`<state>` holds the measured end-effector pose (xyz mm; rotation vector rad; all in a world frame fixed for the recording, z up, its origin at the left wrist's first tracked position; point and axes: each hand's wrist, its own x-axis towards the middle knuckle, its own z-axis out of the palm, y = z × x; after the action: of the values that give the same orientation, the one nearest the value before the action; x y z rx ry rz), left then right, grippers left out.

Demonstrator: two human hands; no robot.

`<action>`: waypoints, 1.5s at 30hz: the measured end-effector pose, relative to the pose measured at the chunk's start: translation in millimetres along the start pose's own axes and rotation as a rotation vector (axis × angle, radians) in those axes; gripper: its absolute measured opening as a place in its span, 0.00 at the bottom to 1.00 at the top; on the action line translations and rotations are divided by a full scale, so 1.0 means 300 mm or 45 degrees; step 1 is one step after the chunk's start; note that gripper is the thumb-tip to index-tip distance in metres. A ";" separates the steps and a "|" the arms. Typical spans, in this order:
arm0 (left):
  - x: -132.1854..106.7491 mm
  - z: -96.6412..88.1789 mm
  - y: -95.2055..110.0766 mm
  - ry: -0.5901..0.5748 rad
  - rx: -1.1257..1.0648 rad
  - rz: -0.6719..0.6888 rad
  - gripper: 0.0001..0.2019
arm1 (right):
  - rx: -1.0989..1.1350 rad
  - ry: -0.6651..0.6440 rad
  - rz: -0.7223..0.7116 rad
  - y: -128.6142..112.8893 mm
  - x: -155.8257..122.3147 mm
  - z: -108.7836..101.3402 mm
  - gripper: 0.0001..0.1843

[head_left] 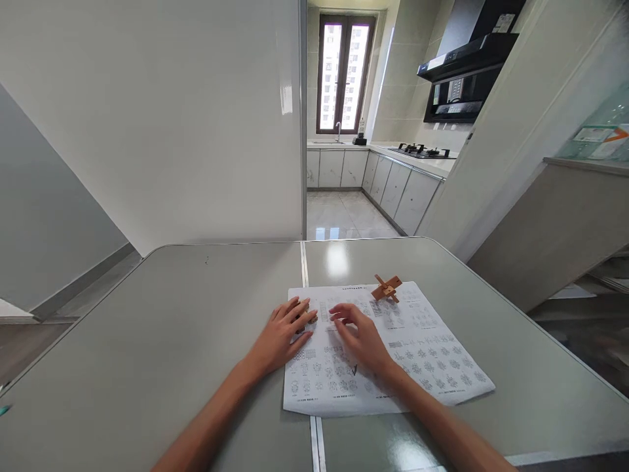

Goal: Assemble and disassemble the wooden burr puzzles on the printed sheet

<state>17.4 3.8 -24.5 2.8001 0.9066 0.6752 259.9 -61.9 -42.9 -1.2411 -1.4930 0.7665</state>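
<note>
A large white instruction sheet [339,405] printed with rows of small diagrams lies on the table. My left hand [280,333] rests on its left edge, fingers spread. Under and between those fingers are small brownish pieces [313,320], mostly covered, so their shape is unclear. Over the middle of the sheet is my right hand [363,337], loosely curled with thumb and fingers apart and nothing visible in it. Beyond it, a wooden interlocking puzzle [387,288] of crossed brown sticks stands near the sheet's far edge.
The greenish-grey table [196,341] has a pale seam [304,262] running front to back. A white partition [196,131] rises behind it at the left. A kitchen with a stove [422,151] shows through the opening. A teal object [4,410] sits at the left edge.
</note>
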 end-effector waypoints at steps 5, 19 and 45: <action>-0.002 0.012 -0.003 0.014 0.010 -0.011 0.23 | 0.227 0.413 0.197 0.043 0.030 -0.028 0.24; -0.004 0.033 -0.008 0.066 0.011 -0.125 0.12 | 0.448 0.690 0.387 0.118 0.062 -0.116 0.31; 0.000 -0.013 0.038 0.254 -0.192 -0.113 0.23 | 0.438 0.091 0.176 0.015 0.029 -0.039 0.23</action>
<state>21.7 -5.7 -18.1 2.5784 0.9620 0.9787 272.7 -53.9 -41.0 -1.1033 -1.1673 1.0128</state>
